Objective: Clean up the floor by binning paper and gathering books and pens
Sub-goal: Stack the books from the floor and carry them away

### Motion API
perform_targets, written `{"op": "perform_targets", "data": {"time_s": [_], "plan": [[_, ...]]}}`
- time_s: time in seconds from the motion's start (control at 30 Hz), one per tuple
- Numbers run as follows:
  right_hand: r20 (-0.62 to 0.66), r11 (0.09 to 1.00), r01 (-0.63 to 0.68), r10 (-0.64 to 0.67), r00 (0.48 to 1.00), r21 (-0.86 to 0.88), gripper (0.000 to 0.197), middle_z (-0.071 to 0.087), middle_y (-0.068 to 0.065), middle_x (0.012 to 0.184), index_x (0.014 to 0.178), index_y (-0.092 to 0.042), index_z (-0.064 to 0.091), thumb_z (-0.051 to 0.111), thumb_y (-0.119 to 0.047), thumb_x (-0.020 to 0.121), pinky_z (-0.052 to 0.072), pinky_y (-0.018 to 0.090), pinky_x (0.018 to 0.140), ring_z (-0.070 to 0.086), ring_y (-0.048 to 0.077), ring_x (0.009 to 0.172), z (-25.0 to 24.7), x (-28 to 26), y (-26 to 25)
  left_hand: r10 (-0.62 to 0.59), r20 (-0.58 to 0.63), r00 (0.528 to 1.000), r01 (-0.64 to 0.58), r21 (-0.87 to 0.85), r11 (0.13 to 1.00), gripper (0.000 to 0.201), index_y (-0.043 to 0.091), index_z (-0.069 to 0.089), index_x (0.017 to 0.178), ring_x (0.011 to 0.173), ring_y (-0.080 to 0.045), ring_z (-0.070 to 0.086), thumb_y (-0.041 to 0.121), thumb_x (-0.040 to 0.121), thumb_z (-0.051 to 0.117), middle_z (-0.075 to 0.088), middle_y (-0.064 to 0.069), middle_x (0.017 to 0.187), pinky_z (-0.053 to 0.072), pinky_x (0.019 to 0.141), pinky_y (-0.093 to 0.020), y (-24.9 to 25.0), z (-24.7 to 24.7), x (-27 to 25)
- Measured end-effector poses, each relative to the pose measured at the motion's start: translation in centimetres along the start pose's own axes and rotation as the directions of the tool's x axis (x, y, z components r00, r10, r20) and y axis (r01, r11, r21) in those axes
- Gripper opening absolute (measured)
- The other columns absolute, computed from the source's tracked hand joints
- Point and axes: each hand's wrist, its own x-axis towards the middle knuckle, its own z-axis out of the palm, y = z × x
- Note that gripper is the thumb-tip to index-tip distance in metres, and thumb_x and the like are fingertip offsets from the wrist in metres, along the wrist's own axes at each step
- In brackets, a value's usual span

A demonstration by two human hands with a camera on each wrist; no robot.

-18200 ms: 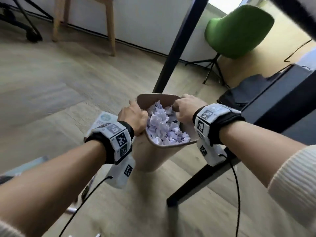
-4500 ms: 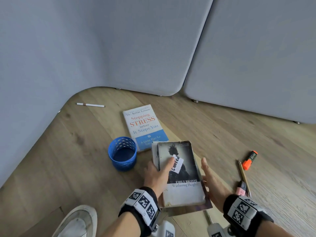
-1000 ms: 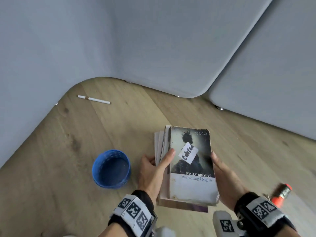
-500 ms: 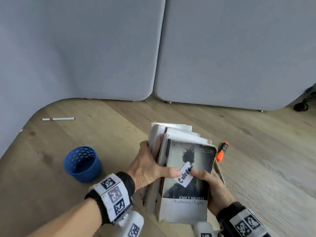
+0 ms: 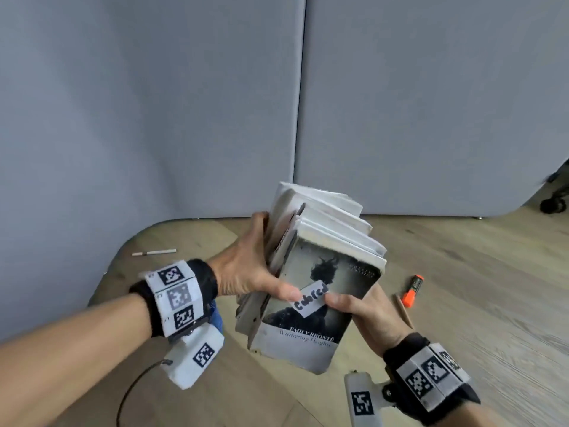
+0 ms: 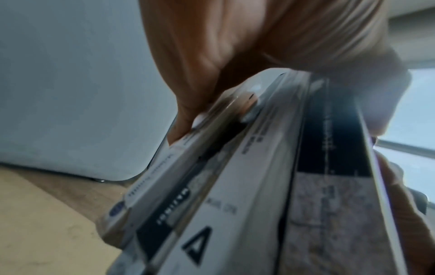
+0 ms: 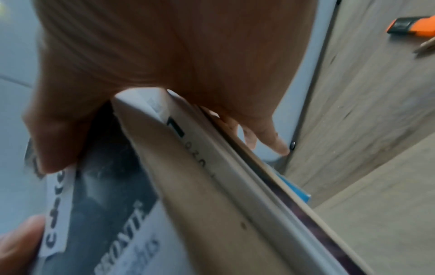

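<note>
A stack of several books (image 5: 320,272) is held up off the wooden floor, tilted with the dark "Wuthering Heights" cover and its white label facing me. My left hand (image 5: 249,272) grips the stack's spine side, thumb on the cover. My right hand (image 5: 366,312) grips the page-edge side, thumb beside the label. In the left wrist view the spines of the books (image 6: 247,186) fill the frame under my left hand (image 6: 259,46). In the right wrist view my right hand (image 7: 164,55) wraps the book stack (image 7: 200,186). A white pen (image 5: 154,252) lies far left on the floor.
An orange highlighter (image 5: 413,290) and a pencil (image 5: 404,311) lie on the floor to the right, the highlighter (image 7: 412,28) also in the right wrist view. A bit of the blue cup (image 5: 217,318) shows behind my left wrist. Grey partition panels (image 5: 400,103) close the back.
Both hands have lifted the book stack higher and tilted it toward me; my view rose, and the blue cup is now mostly hidden behind my left wrist.
</note>
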Motion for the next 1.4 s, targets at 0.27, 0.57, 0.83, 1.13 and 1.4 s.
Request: {"op": "perform_targets", "data": {"time_s": [0.27,0.57,0.83,1.13,1.4], "plan": [[-0.085,0.834,-0.149,0.123,0.989,-0.531,0.121,0.052,0.004,0.138,0.142,-0.006,0.031,0.094,-0.046,0.047,0.042,0.039,0.106,0.050,0.012,0.128,-2.9,-3.7,8.9,0.010,0.184,0.983,-0.009,-0.008,1.000,0.123,0.025,0.013,0.134,0.127,0.001,0.044,0.030,0.044,0.096,0.042,0.024,0.132,0.043,0.103,-0.022,-11.2,6.1,0.0],[0.032,0.585,-0.059,0.145,0.989,-0.809,0.153,0.003,-0.008,0.158,0.151,-0.021,-0.007,0.085,-0.069,0.038,0.028,0.049,0.115,0.008,0.017,0.148,-3.6,-3.0,10.2,-0.008,0.304,0.953,-0.004,0.040,0.999,0.126,0.041,0.002,0.135,0.127,0.001,0.043,0.046,0.045,0.091,0.037,0.028,0.132,0.044,0.105,-0.031,-16.5,7.2,-1.2],[0.004,0.551,-0.134,0.243,0.970,-0.824,0.142,0.040,-0.015,0.138,0.147,-0.024,-0.001,0.089,-0.054,0.041,0.044,0.034,0.102,0.046,0.004,0.123,-4.9,0.0,9.3,-0.007,0.211,0.978,0.010,-0.012,1.000,0.127,0.029,0.006,0.139,0.123,0.007,0.044,0.028,0.046,0.093,0.042,0.028,0.128,0.042,0.099,-0.016,-16.8,7.5,0.8],[0.066,0.666,-0.231,0.389,0.919,-0.709,0.123,0.051,-0.034,0.121,0.141,-0.043,0.013,0.091,-0.024,0.049,0.040,0.008,0.091,0.047,-0.013,0.114,-4.3,5.2,0.2,-0.161,0.156,0.974,0.189,-0.179,0.966,0.130,0.028,0.017,0.145,0.131,-0.007,0.046,0.028,0.043,0.097,0.050,0.014,0.138,0.039,0.108,-0.038,-9.8,2.9,1.6],[0.049,0.651,-0.277,0.435,0.899,-0.707,0.122,0.050,-0.039,0.117,0.140,-0.045,0.013,0.091,-0.031,0.048,0.040,0.006,0.086,0.049,-0.012,0.111,-1.1,7.1,-17.3,-0.214,0.133,0.968,0.232,-0.145,0.962,0.133,0.066,0.009,0.131,0.123,0.014,0.043,0.025,0.037,0.094,0.047,0.034,0.132,0.035,0.094,-0.001,5.0,-6.0,2.5]]}}
